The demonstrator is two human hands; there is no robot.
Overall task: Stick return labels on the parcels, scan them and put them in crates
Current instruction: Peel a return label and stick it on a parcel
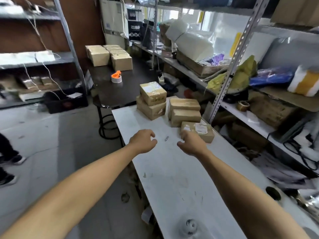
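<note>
On the white table (pixel 172 169) five parcels wait uncrated (no crate visible), the right hand (pixel 191 144) touching the nearest parcel (pixel 202 131), the left hand (pixel 143 141) loosely curled, empty.

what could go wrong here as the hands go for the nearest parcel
The nearest parcel sits close to the white table's right edge; a push from the right hand could slide it off. The two-box stack behind the left hand looks skewed and might topple if bumped.
</note>
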